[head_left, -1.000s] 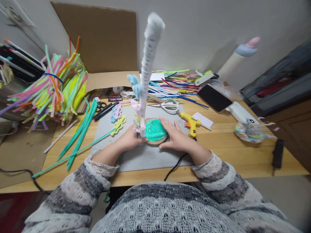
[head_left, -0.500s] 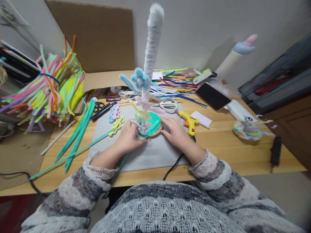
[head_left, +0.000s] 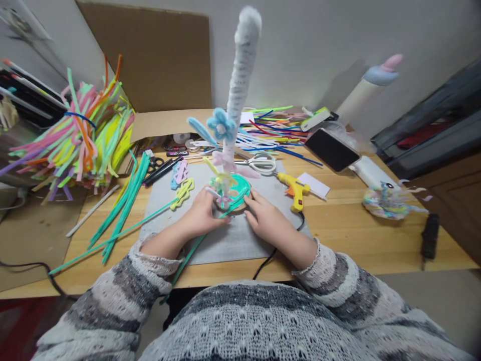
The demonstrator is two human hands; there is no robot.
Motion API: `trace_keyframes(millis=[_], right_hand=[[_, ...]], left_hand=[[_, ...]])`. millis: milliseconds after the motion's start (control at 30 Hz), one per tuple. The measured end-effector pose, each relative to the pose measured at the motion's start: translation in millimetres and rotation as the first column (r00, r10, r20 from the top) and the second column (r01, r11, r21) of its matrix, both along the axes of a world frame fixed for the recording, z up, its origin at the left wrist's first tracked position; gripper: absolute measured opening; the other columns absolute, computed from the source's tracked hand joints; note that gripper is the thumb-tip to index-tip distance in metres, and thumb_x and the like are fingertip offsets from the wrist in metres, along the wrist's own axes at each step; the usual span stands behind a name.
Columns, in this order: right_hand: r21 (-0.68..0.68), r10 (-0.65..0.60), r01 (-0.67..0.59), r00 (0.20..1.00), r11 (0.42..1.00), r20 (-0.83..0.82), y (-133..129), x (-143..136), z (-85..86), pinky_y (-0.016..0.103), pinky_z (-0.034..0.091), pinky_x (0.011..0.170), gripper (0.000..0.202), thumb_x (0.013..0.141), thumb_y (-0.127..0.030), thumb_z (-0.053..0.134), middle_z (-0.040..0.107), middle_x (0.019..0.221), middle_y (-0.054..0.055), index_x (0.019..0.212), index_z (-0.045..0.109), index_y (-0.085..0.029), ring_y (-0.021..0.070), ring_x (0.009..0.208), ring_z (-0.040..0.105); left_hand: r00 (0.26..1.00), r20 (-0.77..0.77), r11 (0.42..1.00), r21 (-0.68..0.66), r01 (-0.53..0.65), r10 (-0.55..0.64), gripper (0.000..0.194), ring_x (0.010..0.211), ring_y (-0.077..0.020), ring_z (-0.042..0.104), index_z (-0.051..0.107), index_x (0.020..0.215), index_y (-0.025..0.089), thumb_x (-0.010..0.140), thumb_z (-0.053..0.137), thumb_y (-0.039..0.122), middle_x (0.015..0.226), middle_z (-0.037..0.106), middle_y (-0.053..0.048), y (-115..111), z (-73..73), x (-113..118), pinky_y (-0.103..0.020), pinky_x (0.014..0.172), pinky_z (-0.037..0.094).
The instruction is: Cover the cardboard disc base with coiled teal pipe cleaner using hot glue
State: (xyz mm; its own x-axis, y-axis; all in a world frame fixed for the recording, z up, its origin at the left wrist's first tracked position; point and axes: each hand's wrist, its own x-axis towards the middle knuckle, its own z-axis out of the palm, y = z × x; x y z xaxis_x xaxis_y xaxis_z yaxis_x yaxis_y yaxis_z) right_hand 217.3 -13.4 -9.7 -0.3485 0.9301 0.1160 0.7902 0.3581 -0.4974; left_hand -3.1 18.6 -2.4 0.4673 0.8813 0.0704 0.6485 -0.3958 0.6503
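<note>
A round base (head_left: 244, 190) covered with green pipe cleaner sits low over the grey mat, its brown rim showing at the near side. My left hand (head_left: 203, 214) grips its left edge, thumb along the front by a loose green strand. Against the right edge, my right hand (head_left: 269, 219) is closed, thumb at the near rim. A tall post wrapped in white pipe cleaner (head_left: 244, 65) rises from the base, leaning slightly right. On its lower part are a blue flower (head_left: 221, 125) and small pink and yellow shapes, which partly hide the base.
A yellow glue gun (head_left: 295, 189) and scissors (head_left: 261, 163) lie right of the base. Yellow zigzag pieces (head_left: 183, 193) and green pipe cleaners (head_left: 126, 205) lie left. Beyond are a bundle of coloured pipe cleaners (head_left: 80, 135), a phone (head_left: 332, 149) and a fluffy figure (head_left: 387, 200).
My right hand has slid slightly toward me along the base's rim. The post's top sits a little further right. The whole view has shifted slightly.
</note>
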Motion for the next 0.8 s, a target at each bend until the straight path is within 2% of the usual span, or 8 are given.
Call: trace_keyframes(millis=[133, 233, 400, 567, 633, 700, 767, 800], right_hand=[[0.008, 0.027, -0.026, 0.998, 1.0, -0.05, 8, 6, -3.9, 0.046, 0.038, 0.114, 0.046, 0.087, -0.018, 0.055, 0.044, 0.15, 0.017, 0.133, 0.058, -0.015, 0.0274, 0.138, 0.043], [0.008, 0.047, -0.046, 0.994, 0.999, -0.102, 16, 10, -4.9, 0.044, 0.038, 0.113, 0.041, 0.087, -0.017, 0.058, 0.049, 0.147, 0.014, 0.128, 0.062, -0.018, 0.0253, 0.137, 0.045], [0.037, 0.038, -0.032, 0.986, 0.999, -0.163, 27, 12, -6.1, 0.041, 0.042, 0.11, 0.042, 0.086, -0.009, 0.051, 0.058, 0.139, 0.009, 0.125, 0.063, -0.021, 0.0216, 0.133, 0.05], [0.078, 0.014, -0.003, 0.989, 0.997, -0.146, 31, 16, -1.5, 0.039, 0.044, 0.106, 0.041, 0.084, -0.009, 0.05, 0.066, 0.128, 0.011, 0.122, 0.065, -0.017, 0.0225, 0.124, 0.057], [0.115, -0.072, 0.088, 0.988, 0.989, -0.134, 26, 24, 10.0, 0.04, 0.046, 0.102, 0.034, 0.084, -0.013, 0.051, 0.069, 0.121, 0.012, 0.114, 0.068, -0.018, 0.0242, 0.116, 0.062], [0.188, -0.253, 0.276, 0.957, 0.943, -0.14, 18, 37, 26.5, 0.038, 0.049, 0.089, 0.023, 0.088, -0.023, 0.051, 0.073, 0.106, 0.011, 0.1, 0.07, -0.018, 0.0246, 0.101, 0.066], [0.217, -0.496, 0.497, 0.866, 0.84, -0.06, 8, 54, 42.6, 0.034, 0.046, 0.069, 0.027, 0.089, -0.036, 0.05, 0.071, 0.081, 0.009, 0.076, 0.067, -0.02, 0.0234, 0.079, 0.065], [0.21, -0.611, 0.599, 0.792, 0.773, -0.008, 4, 63, 48.4, 0.032, 0.042, 0.062, 0.031, 0.089, -0.04, 0.049, 0.069, 0.077, 0.008, 0.07, 0.063, -0.021, 0.0231, 0.075, 0.063]], left_hand=[[0.999, 0.027, 0.998, -0.065, 0.025, -0.024, 0.069, 0.131, -0.0336, 0.04, 0.045, 0.131, 0.015, 0.073, 0.07, 0.042, 0.136, 0.044, -0.017, -1, 5.9, -9, -0.05, 0.114, 0.03], [1.0, 0.022, 0.996, -0.088, -0.013, 0.015, 0.066, 0.127, -0.0325, 0.044, 0.044, 0.135, 0.019, 0.074, 0.065, 0.034, 0.13, 0.047, -0.013, 1, 8.6, -15, -0.051, 0.112, 0.032], [0.998, 0.005, 0.991, -0.114, -0.062, 0.063, 0.083, 0.118, -0.0291, 0.051, 0.029, 0.149, 0.023, 0.072, 0.06, 0.025, 0.123, 0.046, -0.01, 1, 8.9, -16, -0.047, 0.107, 0.04], [0.992, -0.05, 0.992, -0.051, -0.119, 0.116, 0.081, 0.12, -0.0303, 0.049, 0.03, 0.148, 0.016, 0.072, 0.057, 0.023, 0.121, 0.046, -0.012, 1, 2.6, -11, -0.049, 0.11, 0.036], [0.983, -0.073, 0.985, 0.027, -0.169, 0.17, 0.076, 0.123, -0.0311, 0.046, 0.035, 0.145, 0.013, 0.072, 0.056, 0.022, 0.124, 0.045, -0.014, 1, -0.8, -10, -0.048, 0.111, 0.034], [0.98, -0.061, 0.976, 0.121, -0.18, 0.188, 0.067, 0.124, -0.0306, 0.045, 0.042, 0.138, 0.013, 0.074, 0.057, 0.022, 0.126, 0.045, -0.014, 2, -2.6, -8, -0.047, 0.111, 0.035], [0.988, -0.02, 0.968, 0.204, -0.146, 0.153, 0.055, 0.123, -0.0291, 0.046, 0.05, 0.129, 0.014, 0.075, 0.058, 0.022, 0.126, 0.047, -0.013, 2, -2.1, -6, -0.045, 0.11, 0.036], [0.992, 0.0, 0.965, 0.233, -0.124, 0.127, 0.047, 0.121, -0.0282, 0.047, 0.053, 0.122, 0.015, 0.076, 0.058, 0.022, 0.125, 0.049, -0.012, 2, -1.1, -4, -0.043, 0.109, 0.037]])
